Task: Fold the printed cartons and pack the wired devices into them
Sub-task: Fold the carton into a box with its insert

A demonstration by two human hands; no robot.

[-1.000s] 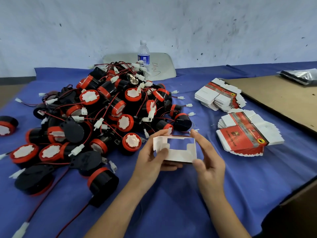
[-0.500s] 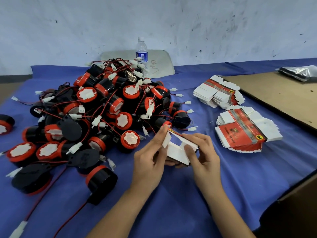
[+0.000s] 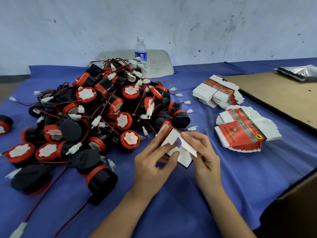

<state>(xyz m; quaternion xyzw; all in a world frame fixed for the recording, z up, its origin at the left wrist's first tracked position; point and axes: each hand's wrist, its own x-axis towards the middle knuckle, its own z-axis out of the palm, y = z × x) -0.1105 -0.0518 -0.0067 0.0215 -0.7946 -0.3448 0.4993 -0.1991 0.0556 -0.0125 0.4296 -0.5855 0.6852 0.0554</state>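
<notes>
A white, partly folded carton with a red printed outside sits between both hands over the blue cloth. My left hand grips its left side, thumb on a white flap. My right hand pinches a flap on its right side. A big heap of black and red wired devices with white plugs lies just left and beyond the hands. Two fanned stacks of flat printed cartons lie to the right, a near stack and a far stack.
A water bottle stands behind the heap, in front of a grey chair back. A brown cardboard sheet covers the table's right side, with a silvery bag at its far end. One loose device lies at the left edge.
The carton was held flat and open like a frame; both hands have since turned it and bent its flaps inward. The hands have moved closer together.
</notes>
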